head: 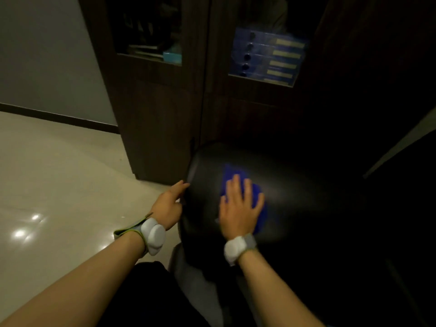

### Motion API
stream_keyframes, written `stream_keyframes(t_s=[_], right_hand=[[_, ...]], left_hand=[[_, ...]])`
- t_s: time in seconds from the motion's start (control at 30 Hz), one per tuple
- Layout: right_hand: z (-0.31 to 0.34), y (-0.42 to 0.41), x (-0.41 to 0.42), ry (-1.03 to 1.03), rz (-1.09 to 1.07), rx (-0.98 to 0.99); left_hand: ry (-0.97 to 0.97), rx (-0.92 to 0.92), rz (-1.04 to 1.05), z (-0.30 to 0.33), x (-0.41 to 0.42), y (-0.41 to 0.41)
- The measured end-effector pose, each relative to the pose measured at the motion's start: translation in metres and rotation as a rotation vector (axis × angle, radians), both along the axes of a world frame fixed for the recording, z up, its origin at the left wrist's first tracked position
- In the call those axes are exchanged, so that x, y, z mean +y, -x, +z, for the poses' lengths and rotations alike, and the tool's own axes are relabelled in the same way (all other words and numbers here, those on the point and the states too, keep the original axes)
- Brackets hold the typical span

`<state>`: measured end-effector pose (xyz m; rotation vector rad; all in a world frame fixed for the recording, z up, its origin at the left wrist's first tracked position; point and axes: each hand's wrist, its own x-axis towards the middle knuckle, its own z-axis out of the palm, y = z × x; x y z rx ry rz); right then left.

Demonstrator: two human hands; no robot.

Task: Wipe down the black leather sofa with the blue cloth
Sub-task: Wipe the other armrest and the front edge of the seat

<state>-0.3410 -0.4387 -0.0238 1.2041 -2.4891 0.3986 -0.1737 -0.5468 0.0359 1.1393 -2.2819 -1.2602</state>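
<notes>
The black leather sofa fills the lower right, its rounded arm facing me in dim light. A blue cloth lies flat on top of that arm. My right hand presses down on the cloth with straight, spread fingers, and the cloth shows past the fingertips and to the right of the palm. My left hand rests against the left edge of the arm, fingers extended along the leather. Both wrists wear white bands.
A dark wooden cabinet stands right behind the sofa arm, with glass doors showing blue binders. Glossy beige floor tiles spread to the left up to a grey wall with a dark skirting board.
</notes>
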Motion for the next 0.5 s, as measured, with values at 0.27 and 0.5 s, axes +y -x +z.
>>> stream_keyframes(t_s=[0.27, 0.5], right_hand=[[-0.062, -0.048, 0.024, -0.543, 0.944, 0.636], [-0.002, 0.016, 0.005, -0.125, 0.139, 0.166]], left_hand=[[0.062, -0.002, 0.257, -0.005, -0.015, -0.031], [0.071, -0.066, 0.162, -0.013, -0.003, -0.034]])
